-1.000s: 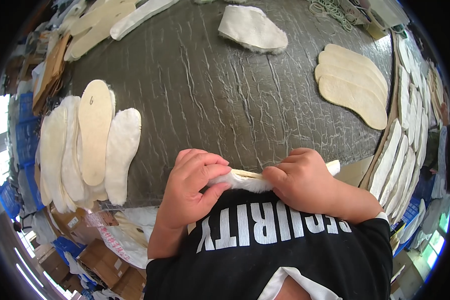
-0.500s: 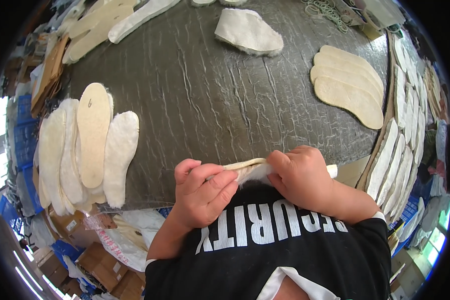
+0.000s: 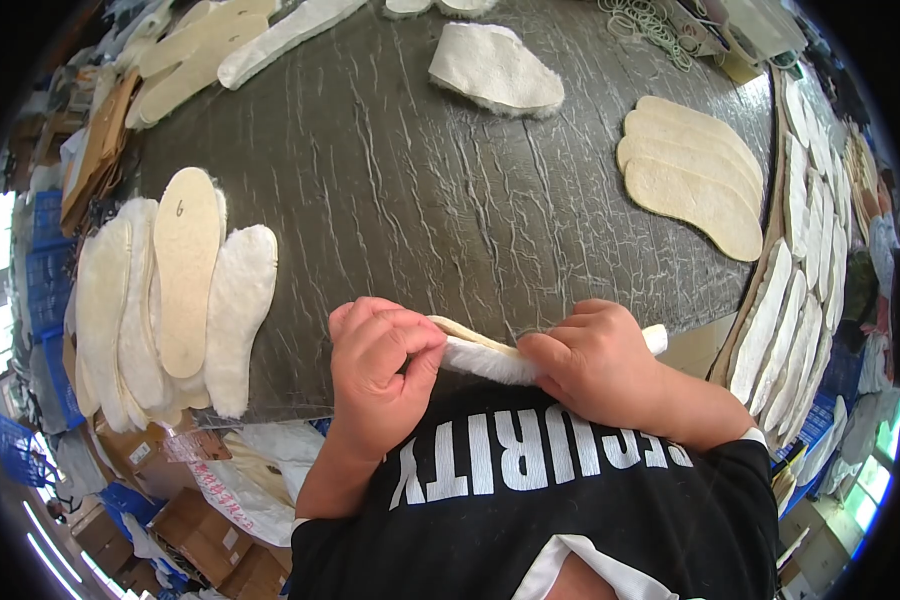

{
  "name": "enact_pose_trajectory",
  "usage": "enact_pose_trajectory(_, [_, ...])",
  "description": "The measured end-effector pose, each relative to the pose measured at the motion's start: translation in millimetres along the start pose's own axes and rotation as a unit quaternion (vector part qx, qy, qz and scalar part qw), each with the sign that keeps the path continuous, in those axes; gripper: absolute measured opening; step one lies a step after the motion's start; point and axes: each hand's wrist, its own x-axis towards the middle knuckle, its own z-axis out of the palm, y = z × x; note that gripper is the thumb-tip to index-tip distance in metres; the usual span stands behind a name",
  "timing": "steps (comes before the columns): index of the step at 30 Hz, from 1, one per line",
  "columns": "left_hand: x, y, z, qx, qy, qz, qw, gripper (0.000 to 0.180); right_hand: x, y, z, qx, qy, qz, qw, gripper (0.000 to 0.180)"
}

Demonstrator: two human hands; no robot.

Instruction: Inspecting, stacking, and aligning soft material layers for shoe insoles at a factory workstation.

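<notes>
Both hands hold a white fleecy insole [image 3: 488,360] with a cream edge, close to my chest at the table's near edge. My left hand [image 3: 383,365] pinches one end between thumb and fingers. Around the other part my right hand [image 3: 600,360] is closed, its thumb pressed on the edge; a white end pokes out beyond it. Fingers cover much of the piece. To the left lies a pile of insoles, a cream one [image 3: 187,270] on top and a fleecy white one [image 3: 242,315] beside it. Several cream insoles [image 3: 695,190] overlap at the right.
A wide, wrinkled dark table cover [image 3: 420,200] spreads ahead. On it lie a white fleece piece [image 3: 497,70], more insoles [image 3: 195,55] at the far left and greenish cords [image 3: 655,25] at the far right. White fleece strips [image 3: 770,330] line the right side. Cardboard boxes [image 3: 205,525] stand below left.
My left hand has shifted left and turned, now pinching the insole's end. More of the white fleece shows between my hands. My right hand has stayed nearly in place.
</notes>
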Motion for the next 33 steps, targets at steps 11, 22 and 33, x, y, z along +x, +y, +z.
enact_pose_trajectory(11, [-5.4,5.0,-4.0,-0.126,0.014,-0.170,0.977,0.026,-2.2,-2.1,-2.3,-0.031,0.045,-0.067,0.996,0.017])
enact_pose_trajectory(22, [-5.5,6.2,-6.4,-0.382,0.008,-0.116,0.917,0.026,-0.3,-1.0,-2.5,-0.055,0.111,-0.087,0.989,0.024])
enact_pose_trajectory(33, [-4.9,11.3,-4.4,-0.371,0.062,0.024,0.926,0.030,9.4,-11.1,-9.4,-0.031,0.087,-0.078,0.993,0.024])
